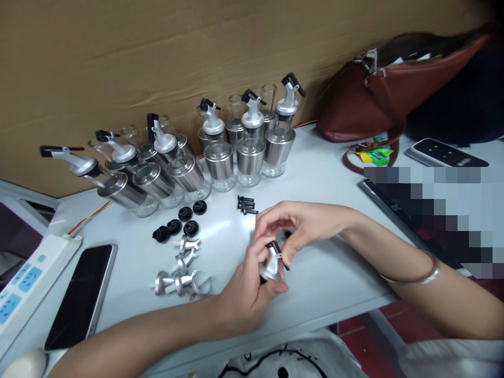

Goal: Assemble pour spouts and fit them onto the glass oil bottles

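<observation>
My left hand (246, 286) is closed round the base of a silver pourer spout (271, 262), held upright above the table's front part. A black flip cap (273, 245) sits on the spout's tip. My right hand (301, 226) reaches over from the right, its thumb against the cap's lever and its curled fingers partly hidden behind. Left of my hands lie several loose silver spouts (180, 282) and several black ribbed stoppers (191, 228). A small pile of black flip caps (246, 203) lies just beyond my hands.
Several glass-and-steel bottles (218, 160) with spouts stand at the back, with spoutless bottles (268, 97) behind them. A phone (82, 294) and power strip (27, 283) lie left. A brown bag (354, 100), small packets (376, 156) and a black-topped device (449, 152) are right.
</observation>
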The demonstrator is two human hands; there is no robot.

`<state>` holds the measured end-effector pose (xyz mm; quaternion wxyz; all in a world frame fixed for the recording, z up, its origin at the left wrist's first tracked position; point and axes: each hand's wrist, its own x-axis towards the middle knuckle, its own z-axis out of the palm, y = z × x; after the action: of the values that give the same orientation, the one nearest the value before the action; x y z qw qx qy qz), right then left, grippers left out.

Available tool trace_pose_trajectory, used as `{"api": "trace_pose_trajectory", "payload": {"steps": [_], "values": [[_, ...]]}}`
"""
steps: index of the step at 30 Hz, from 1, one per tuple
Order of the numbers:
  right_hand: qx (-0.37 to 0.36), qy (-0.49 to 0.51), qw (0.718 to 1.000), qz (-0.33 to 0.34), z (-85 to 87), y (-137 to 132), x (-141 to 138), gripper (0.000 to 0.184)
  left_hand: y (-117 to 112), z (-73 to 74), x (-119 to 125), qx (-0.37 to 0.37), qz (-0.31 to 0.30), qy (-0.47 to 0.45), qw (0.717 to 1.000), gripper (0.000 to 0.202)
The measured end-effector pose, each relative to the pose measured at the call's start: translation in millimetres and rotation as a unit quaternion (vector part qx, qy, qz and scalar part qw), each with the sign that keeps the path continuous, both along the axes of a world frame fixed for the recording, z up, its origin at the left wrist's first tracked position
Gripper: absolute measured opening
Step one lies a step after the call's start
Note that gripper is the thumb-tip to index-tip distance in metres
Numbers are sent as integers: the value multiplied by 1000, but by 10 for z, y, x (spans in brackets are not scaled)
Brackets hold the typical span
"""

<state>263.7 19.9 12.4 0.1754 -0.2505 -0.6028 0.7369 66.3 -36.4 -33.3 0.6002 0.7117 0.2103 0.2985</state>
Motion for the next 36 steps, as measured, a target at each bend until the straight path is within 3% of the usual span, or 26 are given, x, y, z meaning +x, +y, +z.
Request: {"api": "trace_pose_trajectory", "payload": {"steps": [8, 14, 21, 27, 33, 36], "values": [[23, -23, 999, -42, 13, -5, -3, 32, -13, -30, 16, -10, 27, -45, 999, 46], [24, -34, 999, -30, 34, -1, -24, 35, -20, -51, 16, -15, 32, -60, 998, 48], [104, -67, 990, -63, 46, -10, -79, 33, 10, 11, 7, -43, 54, -2, 998, 52], [89, -51, 993, -58, 56, -21, -83, 31, 4, 2, 6, -50, 40, -24, 998, 49], [14, -39, 998, -47, 71, -50, -73, 34, -21, -49, 5, -27, 14, -66, 997, 49], [10, -35, 999, -38, 51, -42, -56, 36, -28, -74, 12, -11, 2, -73, 997, 50]]}}
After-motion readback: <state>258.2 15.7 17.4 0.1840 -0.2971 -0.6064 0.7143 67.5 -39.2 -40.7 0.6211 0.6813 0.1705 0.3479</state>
